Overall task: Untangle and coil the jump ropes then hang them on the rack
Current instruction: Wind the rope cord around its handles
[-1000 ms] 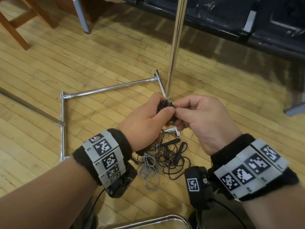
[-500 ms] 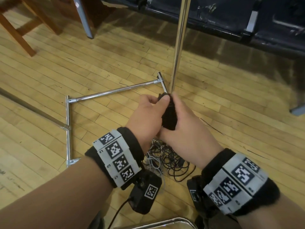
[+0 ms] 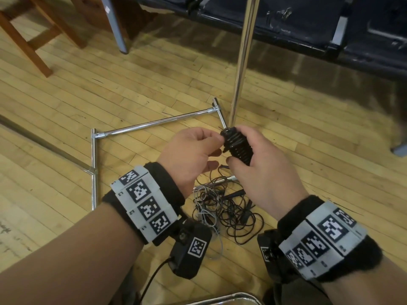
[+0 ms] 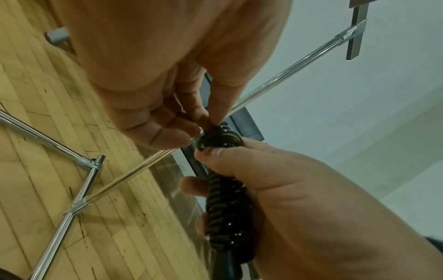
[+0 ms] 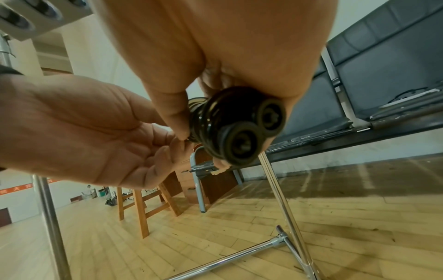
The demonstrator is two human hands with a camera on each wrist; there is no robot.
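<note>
The right hand (image 3: pixel 262 164) now holds the black jump rope (image 3: pixel 239 146) standing almost upright, its fingers curled round the two handles with the cord wound tight around them. Half a second ago both hands were pressed close around it; now the left hand (image 3: pixel 189 155) has pulled back a little, and its fingers (image 4: pixel 215 113) pinch the cord end at the top of the bundle. I think this rope is nearly coiled, and only the end needs tucking in. Then it can go on the chrome rack (image 3: pixel 242 51) just behind. More tangled ropes (image 3: pixel 220 208) lie on the wooden floor (image 3: pixel 110 89) below the hands, still to do.
</note>
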